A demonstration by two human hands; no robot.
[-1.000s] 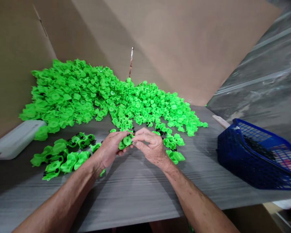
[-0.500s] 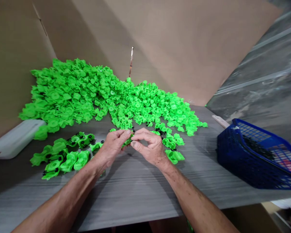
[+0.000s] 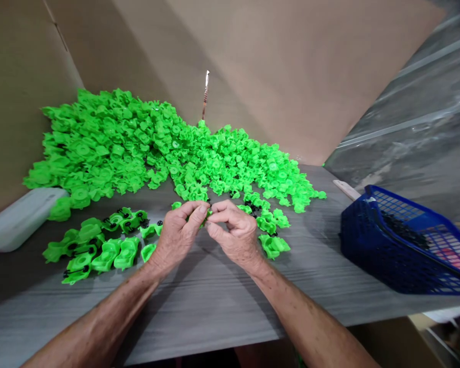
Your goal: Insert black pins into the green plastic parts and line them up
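Observation:
My left hand (image 3: pixel 180 229) is closed on a small green plastic toy part (image 3: pixel 206 219), which is mostly hidden by the fingers. Against its right side, my right hand (image 3: pixel 235 231) is closed in a pinch; what lies between thumb and forefinger is too small to make out. Left of the hands lie several green toy car bodies (image 3: pixel 127 251), some fitted with black wheels on axles (image 3: pixel 127 225). Just right of my right hand are more green parts (image 3: pixel 273 246) with black wheel pieces (image 3: pixel 255 208) among them.
A large heap of green parts (image 3: pixel 111 143) leans against the cardboard wall (image 3: pixel 260 66). A blue basket (image 3: pixel 371 245) holding dark small pieces stands at the right. On the left lies a white box-shaped object (image 3: pixel 19 220). A thin rod (image 3: pixel 205 97) rises behind the heap.
The fingers of my right hand have drawn in closer to the green part and my left hand. The view has shifted slightly; the piles look the same.

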